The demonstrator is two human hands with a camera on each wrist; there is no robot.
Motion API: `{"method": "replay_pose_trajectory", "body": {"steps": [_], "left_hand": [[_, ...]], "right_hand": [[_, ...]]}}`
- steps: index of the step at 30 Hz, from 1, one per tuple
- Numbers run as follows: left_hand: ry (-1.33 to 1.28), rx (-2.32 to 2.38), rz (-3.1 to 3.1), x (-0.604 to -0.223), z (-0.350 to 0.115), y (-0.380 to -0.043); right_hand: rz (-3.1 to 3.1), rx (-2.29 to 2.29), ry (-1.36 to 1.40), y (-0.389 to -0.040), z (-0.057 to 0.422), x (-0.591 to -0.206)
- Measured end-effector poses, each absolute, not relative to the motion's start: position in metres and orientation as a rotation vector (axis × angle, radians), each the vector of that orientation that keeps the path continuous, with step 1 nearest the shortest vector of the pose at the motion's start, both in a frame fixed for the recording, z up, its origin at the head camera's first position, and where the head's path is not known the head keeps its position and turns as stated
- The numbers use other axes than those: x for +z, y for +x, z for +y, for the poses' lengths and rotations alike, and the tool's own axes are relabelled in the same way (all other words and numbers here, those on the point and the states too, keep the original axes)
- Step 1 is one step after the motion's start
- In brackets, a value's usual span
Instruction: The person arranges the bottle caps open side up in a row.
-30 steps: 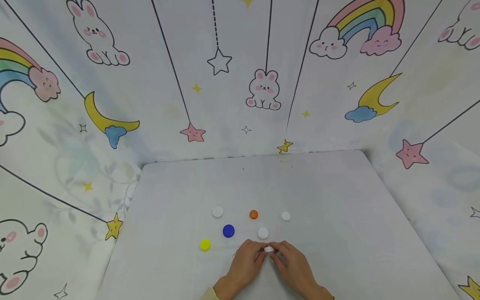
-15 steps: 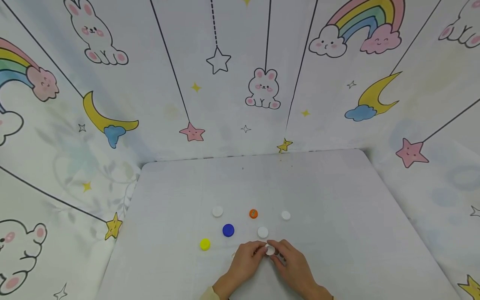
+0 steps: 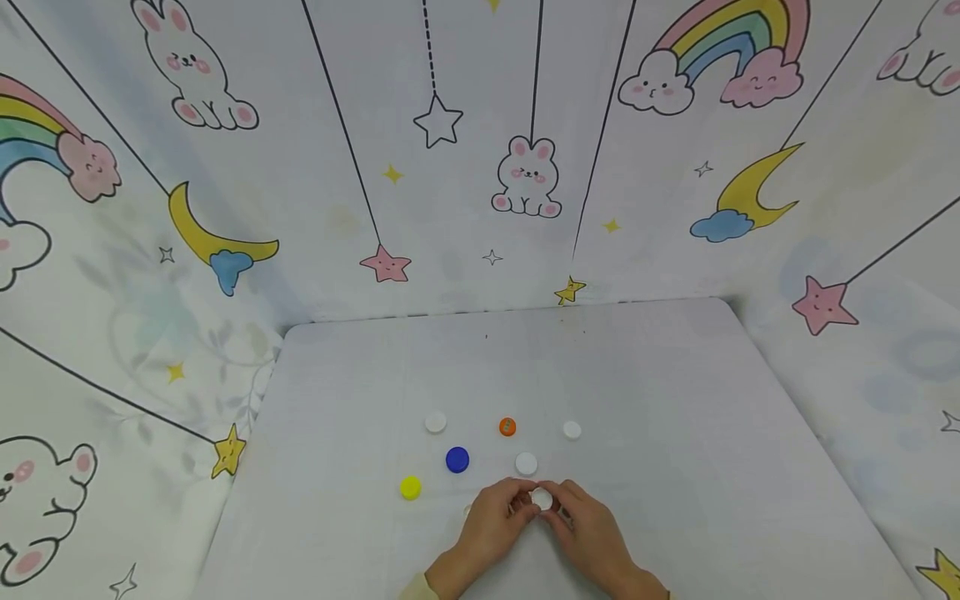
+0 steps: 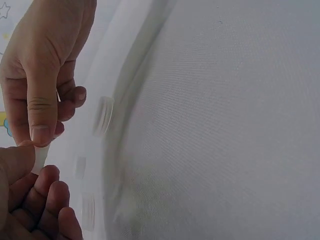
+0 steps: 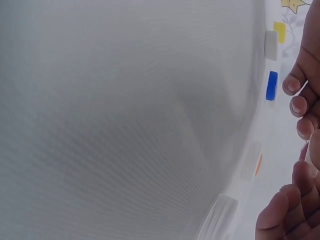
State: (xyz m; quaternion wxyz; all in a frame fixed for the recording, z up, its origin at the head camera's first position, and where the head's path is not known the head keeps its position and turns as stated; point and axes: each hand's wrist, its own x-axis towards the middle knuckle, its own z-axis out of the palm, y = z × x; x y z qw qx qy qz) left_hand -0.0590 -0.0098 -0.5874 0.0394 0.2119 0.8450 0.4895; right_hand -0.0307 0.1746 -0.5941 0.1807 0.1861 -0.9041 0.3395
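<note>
In the head view a small white bottle cap (image 3: 542, 499) is held between both hands low over the table, its round face toward the camera. My left hand (image 3: 491, 518) pinches it at the left edge, and my right hand (image 3: 587, 531) pinches it from the right. The left wrist view has the cap (image 4: 40, 159) edge-on between thumbs and fingers, with the right hand (image 4: 42, 70) above and the left hand (image 4: 35, 205) below. Just beyond the hands lies another white cap (image 3: 527, 464). A pale cap (image 3: 467, 510) is mostly hidden behind my left hand.
Farther out on the white table (image 3: 675, 417) lie a blue cap (image 3: 457, 460), a yellow cap (image 3: 410, 488), an orange cap (image 3: 507, 427), a white cap (image 3: 572, 430) and a translucent white cap (image 3: 436, 422). A cartoon-printed cloth (image 3: 465, 192) rises behind and along both sides.
The held cap has turned from edge-on to showing its round face. The fingers shifted slightly around it; both hands stayed in place, and the caps on the table did not move.
</note>
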Motion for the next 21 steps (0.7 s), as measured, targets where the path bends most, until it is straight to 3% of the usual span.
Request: {"method": "replay_pose_trajectory", "body": {"steps": [21], "left_hand": [[0.815, 1.015, 2.962, -0.5916, -0.0049, -0.0601]], "right_hand": [[-2.615, 0.929, 0.498, -0.0341, 0.1783, -0.5947]]}}
